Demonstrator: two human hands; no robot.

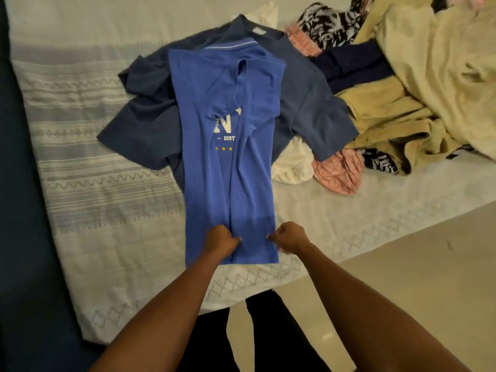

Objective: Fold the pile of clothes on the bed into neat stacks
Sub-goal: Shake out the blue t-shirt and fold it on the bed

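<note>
White patterned bed (107, 183), clothes pile (402, 89) at right.
Sides folded in, the blue shirt (228, 197) lies over a navy shirt (308, 103); left grip (222, 240) and right grip (288, 237) each pinch its near end.

The royal-blue T-shirt (230, 189) bears white lettering and small yellow stars (a fold hides part of the print). The second T-shirt (308, 108) is a duller slate blue. The bedspread (94, 183) is white with grey zigzag and diamond bands. Other clothes: a mottled pink garment (339, 170), a cream garment (291, 165), a black-and-white leaf print (322, 25), tan cloth (381, 122).
</note>
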